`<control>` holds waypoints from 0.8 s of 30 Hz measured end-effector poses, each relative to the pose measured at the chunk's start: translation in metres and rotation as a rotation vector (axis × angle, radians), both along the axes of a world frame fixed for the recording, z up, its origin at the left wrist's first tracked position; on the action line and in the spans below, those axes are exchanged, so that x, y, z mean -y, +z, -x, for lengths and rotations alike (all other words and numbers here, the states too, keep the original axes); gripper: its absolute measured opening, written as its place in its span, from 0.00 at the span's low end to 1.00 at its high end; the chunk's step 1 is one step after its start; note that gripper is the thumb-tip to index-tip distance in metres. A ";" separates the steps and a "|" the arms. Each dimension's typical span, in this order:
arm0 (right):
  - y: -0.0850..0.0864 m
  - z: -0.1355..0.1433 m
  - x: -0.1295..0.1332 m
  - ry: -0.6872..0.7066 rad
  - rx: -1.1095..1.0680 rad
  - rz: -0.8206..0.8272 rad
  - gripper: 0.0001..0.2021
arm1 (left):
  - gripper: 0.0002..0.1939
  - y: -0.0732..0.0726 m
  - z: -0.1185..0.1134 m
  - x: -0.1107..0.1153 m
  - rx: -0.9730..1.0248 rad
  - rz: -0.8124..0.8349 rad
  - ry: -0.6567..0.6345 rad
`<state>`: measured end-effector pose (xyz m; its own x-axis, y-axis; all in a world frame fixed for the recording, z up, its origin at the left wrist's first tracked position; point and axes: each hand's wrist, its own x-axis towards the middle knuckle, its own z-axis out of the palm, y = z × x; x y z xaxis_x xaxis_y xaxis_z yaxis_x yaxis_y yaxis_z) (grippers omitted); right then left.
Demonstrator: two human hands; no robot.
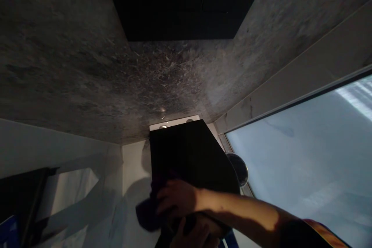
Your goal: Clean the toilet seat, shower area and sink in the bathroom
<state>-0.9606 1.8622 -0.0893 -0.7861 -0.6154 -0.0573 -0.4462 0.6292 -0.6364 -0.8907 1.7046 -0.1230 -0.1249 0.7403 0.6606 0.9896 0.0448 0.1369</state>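
My right hand reaches in from the lower right, its fingers curled around a dark cloth that hangs out to the left. It lies against the lower part of a large black box-like panel with a slanted right side. Below it, at the bottom edge, is my left hand, partly covered by shadow and the right forearm. Its fingers look bent around something dark that I cannot make out.
A mottled grey stone-like surface spans the upper view, with another black block on it. A white strip with round fittings borders the panel. To the right are a round dark object and a pale glass pane.
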 end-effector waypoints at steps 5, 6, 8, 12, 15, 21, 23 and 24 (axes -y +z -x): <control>0.038 -0.116 -0.145 -0.731 0.116 -0.185 0.17 | 0.12 0.014 -0.003 0.001 -0.012 0.000 -0.007; 0.043 -0.133 -0.183 -0.959 0.150 -0.278 0.19 | 0.11 0.018 -0.005 0.001 -0.005 -0.001 -0.005; 0.049 -0.173 -0.250 -1.407 0.332 -0.494 0.21 | 0.11 0.033 -0.005 -0.004 0.022 -0.027 0.000; 0.042 -0.273 -0.292 -1.823 0.483 -0.256 0.23 | 0.23 0.109 0.028 -0.033 0.093 -0.159 0.017; 0.012 -0.315 -0.249 -1.859 0.327 0.044 0.22 | 0.32 0.183 0.087 -0.073 0.053 -0.170 0.040; -0.078 -0.269 -0.140 -1.574 0.078 0.262 0.21 | 0.43 0.267 0.207 -0.158 -0.151 -0.052 -0.042; -0.099 -0.258 -0.101 -1.598 0.160 0.185 0.21 | 0.42 0.271 0.232 -0.180 -0.190 0.063 -0.053; -0.106 -0.258 -0.079 -1.644 0.188 0.150 0.21 | 0.41 0.271 0.243 -0.189 -0.157 0.118 -0.039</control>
